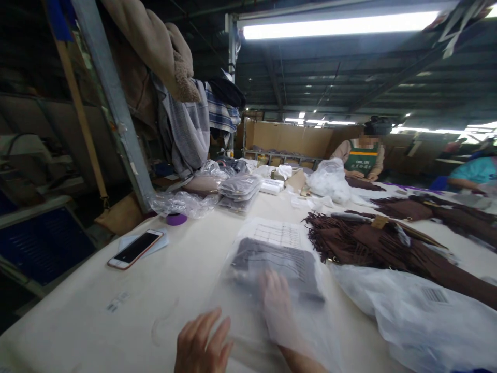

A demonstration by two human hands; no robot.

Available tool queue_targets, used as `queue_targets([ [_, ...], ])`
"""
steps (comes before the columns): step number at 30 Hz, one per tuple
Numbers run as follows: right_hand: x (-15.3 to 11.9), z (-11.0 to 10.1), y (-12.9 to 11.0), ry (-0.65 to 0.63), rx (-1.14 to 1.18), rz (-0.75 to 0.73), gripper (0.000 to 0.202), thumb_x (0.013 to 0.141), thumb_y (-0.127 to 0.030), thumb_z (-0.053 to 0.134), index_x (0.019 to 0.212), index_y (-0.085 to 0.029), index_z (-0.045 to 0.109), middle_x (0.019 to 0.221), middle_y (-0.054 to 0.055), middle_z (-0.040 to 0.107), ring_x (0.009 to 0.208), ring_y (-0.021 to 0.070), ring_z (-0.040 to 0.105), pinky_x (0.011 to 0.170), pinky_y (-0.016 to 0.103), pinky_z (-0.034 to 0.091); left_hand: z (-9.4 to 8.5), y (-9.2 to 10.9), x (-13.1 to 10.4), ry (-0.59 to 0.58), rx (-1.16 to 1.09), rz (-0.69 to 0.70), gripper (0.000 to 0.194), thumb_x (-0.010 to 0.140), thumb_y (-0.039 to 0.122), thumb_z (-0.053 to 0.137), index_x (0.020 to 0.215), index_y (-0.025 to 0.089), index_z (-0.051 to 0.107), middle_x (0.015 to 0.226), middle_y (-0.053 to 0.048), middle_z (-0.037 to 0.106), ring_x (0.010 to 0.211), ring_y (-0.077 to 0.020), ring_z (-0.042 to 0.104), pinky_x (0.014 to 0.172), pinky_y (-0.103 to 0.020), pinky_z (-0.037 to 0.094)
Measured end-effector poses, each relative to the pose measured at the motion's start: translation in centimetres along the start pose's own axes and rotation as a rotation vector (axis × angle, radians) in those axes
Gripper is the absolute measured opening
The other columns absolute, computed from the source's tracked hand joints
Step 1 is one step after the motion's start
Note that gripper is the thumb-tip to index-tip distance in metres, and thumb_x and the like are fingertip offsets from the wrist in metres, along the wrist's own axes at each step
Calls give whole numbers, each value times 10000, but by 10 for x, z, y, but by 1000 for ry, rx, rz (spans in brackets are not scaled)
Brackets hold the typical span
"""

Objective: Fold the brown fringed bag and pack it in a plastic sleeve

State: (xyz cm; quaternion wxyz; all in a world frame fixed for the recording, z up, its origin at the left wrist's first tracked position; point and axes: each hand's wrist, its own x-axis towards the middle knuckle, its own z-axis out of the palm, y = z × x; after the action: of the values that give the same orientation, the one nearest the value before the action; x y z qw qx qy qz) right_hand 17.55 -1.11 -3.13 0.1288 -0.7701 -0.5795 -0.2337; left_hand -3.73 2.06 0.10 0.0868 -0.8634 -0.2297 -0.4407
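Observation:
My right hand (277, 300) reaches inside a clear plastic bag (233, 305) lying on the table. Through the hazy film its fingers look stretched out over a dark grey flat item (279, 259) with thin dark lines, perhaps fringe; what kind of item it is I cannot tell. My left hand (204, 342) is at the bag's near left edge, fingers spread and holding nothing visible. Printed lines (272, 230) show on the bag's far end. To the right lie dark brown fringed bags (357, 241) and a larger plastic bag with a barcode (427, 305).
On the left of the pale table (116, 321) are a phone (135, 249) and a purple tape roll (176, 219). Farther back sits a stack of wrapped packets (238, 191). A metal post (116, 103) rises at left, near hanging clothes (186, 119). A co-worker (363, 158) stands across the table.

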Motion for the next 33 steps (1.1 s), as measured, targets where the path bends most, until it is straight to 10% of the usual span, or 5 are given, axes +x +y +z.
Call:
queue_targets([
  [4, 5, 1, 6, -7, -19, -17, 498, 735, -101, 447, 1220, -146, 551, 1271, 135, 545, 1176, 284, 492, 993, 481, 372, 13, -29, 33, -26, 41, 123, 286, 871, 60, 367, 1013, 144, 601, 877, -101, 616, 829, -196, 574, 709, -317, 476],
  [13, 15, 13, 11, 50, -39, -78, 589, 716, -191, 485, 1300, -114, 471, 1325, 218, 459, 1225, 368, 425, 941, 601, 362, 22, -39, 13, -38, -88, 228, 302, 859, 8, 337, 930, 150, 594, 759, -44, 596, 715, -148, 547, 671, -264, 480],
  [18, -26, 10, 1, 105, -43, -159, 516, 759, -139, 453, 1273, -143, 502, 1307, 164, 503, 1206, 295, 464, 995, 521, 349, 21, -44, 13, -143, -71, 279, 314, 884, 27, 309, 987, 138, 584, 740, -40, 568, 676, -143, 524, 631, -257, 456],
  [26, -65, 13, 61, 153, -25, -224, 582, 756, 3, 297, 1264, -182, 515, 1233, 72, 585, 1183, 205, 498, 972, 402, 428, 25, -66, 4, -252, -148, 386, 274, 893, 67, 332, 882, 148, 593, 704, -34, 560, 647, -145, 508, 617, -263, 457],
  [33, -176, -44, 72, 6, 168, -233, 616, 854, -106, 389, 1396, -377, 282, 1064, -48, 674, 923, 117, 649, 767, 169, 529, -8, -112, -2, -428, -173, 477, 452, 870, 99, 356, 1311, 156, 433, 1199, -91, 578, 1154, -188, 483, 968, -285, 408],
])
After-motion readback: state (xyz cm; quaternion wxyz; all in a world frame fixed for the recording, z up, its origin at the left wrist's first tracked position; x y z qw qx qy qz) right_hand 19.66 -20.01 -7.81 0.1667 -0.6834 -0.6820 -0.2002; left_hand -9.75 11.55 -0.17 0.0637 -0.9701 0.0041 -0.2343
